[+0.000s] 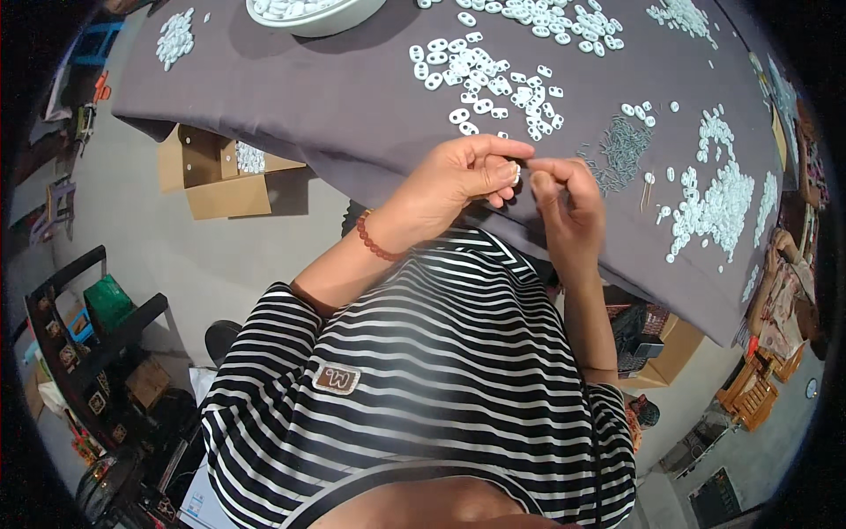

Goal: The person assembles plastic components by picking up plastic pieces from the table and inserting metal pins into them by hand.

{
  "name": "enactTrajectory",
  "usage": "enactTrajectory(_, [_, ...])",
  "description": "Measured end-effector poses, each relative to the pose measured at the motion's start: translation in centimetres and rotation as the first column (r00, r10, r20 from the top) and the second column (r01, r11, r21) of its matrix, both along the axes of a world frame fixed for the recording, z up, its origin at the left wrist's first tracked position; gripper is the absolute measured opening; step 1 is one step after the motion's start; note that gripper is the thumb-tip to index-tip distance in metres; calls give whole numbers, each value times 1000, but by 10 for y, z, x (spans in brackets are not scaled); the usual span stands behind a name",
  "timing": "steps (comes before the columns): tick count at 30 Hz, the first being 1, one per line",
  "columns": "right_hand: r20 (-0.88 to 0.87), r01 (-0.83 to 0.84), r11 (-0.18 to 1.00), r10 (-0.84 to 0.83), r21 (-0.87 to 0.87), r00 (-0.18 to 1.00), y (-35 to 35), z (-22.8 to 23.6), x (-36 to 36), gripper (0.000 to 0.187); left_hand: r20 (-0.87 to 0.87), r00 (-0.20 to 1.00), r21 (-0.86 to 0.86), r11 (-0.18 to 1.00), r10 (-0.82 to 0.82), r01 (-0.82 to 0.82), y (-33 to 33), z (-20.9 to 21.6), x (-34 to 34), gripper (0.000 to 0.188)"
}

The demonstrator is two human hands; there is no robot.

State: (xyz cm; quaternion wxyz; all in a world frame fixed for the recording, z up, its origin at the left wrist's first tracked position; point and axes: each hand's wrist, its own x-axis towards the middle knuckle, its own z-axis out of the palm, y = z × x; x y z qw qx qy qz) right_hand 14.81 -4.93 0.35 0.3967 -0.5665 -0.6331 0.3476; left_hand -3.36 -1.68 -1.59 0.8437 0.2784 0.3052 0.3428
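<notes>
My left hand (458, 181), with a beaded bracelet (377, 238) on its wrist, pinches a small white plastic piece (515, 175) between thumb and fingers. Close beside it, my right hand (571, 207) has thumb and forefinger brought together near that piece. Whatever is in the right fingertips is too small to make out. Both hands are held over the near edge of the table. Just beyond them lie white oval and squarish pieces with two holes (480, 75). To the right of my hands is a heap of tiny dark grey-green rods (624, 145).
The table has a grey cloth (352, 97). A white bowl of white parts (330, 19) stands at the far edge. Piles of small white parts (718, 207) lie at the right, near two thin sticks (646, 189). An open cardboard box (233, 196) is on the floor at left.
</notes>
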Motion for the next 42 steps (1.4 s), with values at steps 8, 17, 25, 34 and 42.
enactTrajectory(8, [106,-82,990,70,116,992,-10,2,10,17,-9,998,-22,998,-59,58,-4,6,-2,42])
enactTrajectory(17, [151,-83,992,69,93,986,-18,9,9,9,-14,989,-43,988,-149,148,-13,12,3,28])
enactTrajectory(25, [228,240,968,-251,75,941,-7,-10,24,8,-202,975,132,989,92,-66,-22,3,7,19])
enactTrajectory(34, [819,87,926,-367,368,440,-4,-24,23,12,-316,935,266,961,159,-74,-20,1,9,16])
enactTrajectory(42, [668,106,961,-255,256,698,2,-16,25,9,-196,968,115,984,155,-134,-10,7,7,18])
